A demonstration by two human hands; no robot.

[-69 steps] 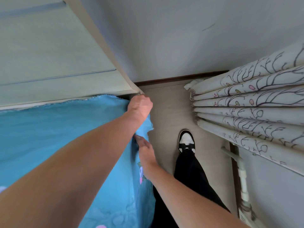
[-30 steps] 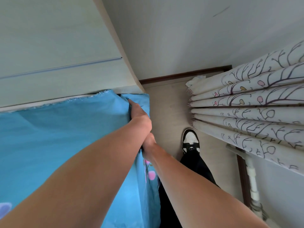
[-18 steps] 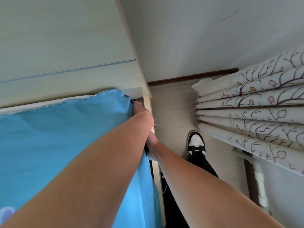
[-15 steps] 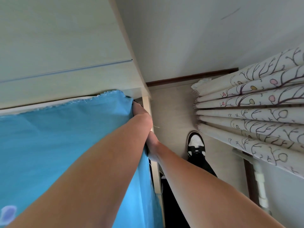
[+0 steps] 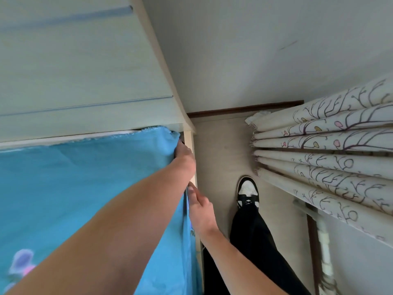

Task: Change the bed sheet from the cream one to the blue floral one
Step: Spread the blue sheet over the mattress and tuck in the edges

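— Two hands work your corner: the blue floral sheet (image 5: pixel 80 188) covers the bed, your left hand (image 5: pixel 185 157) gripping its corner by the headboard (image 5: pixel 85 71).
— And your right hand (image 5: pixel 200 209)?
— Apparently pinching the side hem; next, tuck it under.

Head camera, steeply downward, near bed corner
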